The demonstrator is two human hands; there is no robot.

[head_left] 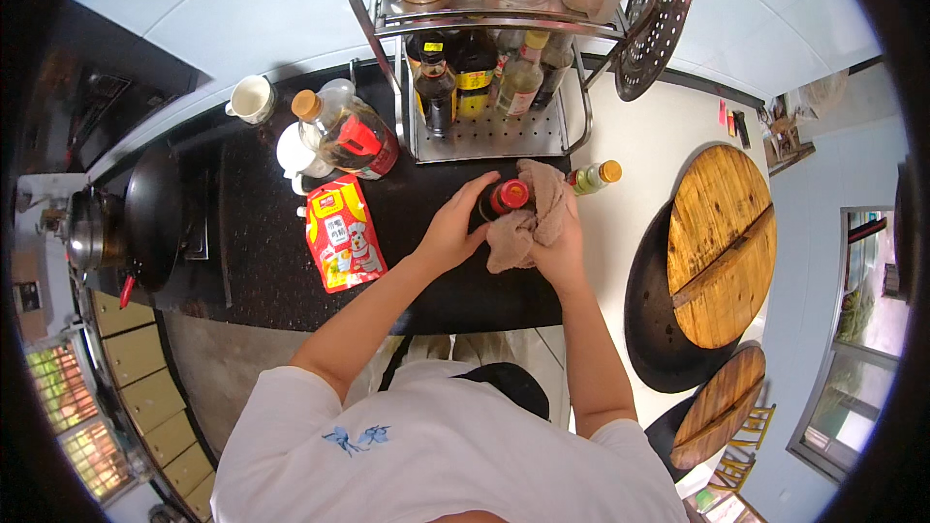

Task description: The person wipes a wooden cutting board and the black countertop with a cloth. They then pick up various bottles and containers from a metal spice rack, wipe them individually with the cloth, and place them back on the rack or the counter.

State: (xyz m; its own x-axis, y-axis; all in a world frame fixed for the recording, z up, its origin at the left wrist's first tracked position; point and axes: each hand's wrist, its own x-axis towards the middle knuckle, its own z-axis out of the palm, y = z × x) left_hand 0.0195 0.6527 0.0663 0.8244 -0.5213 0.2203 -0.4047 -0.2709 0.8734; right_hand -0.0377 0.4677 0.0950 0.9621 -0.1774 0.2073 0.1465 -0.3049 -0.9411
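Over the front of the dark counter, my left hand (453,228) is curled around a dark bottle with a red cap (510,196). Its cap points up toward me. Bunched in my right hand (564,250) is a brownish-grey cloth (513,237), pressed against the bottle's right side. Most of the bottle's body is hidden by my fingers and the cloth. Just past the cloth sits a small bottle with an orange-yellow cap (595,177). A red and yellow pouch (346,235) lies flat to the left of my left forearm.
Behind my hands stands a two-tier metal rack (484,145) with several bottles below and jars above. A large oil jug (360,140) and a white mug (252,100) are at left. Farther left is a wok (153,218). Round wooden lids (722,242) cover big dark pans at right.
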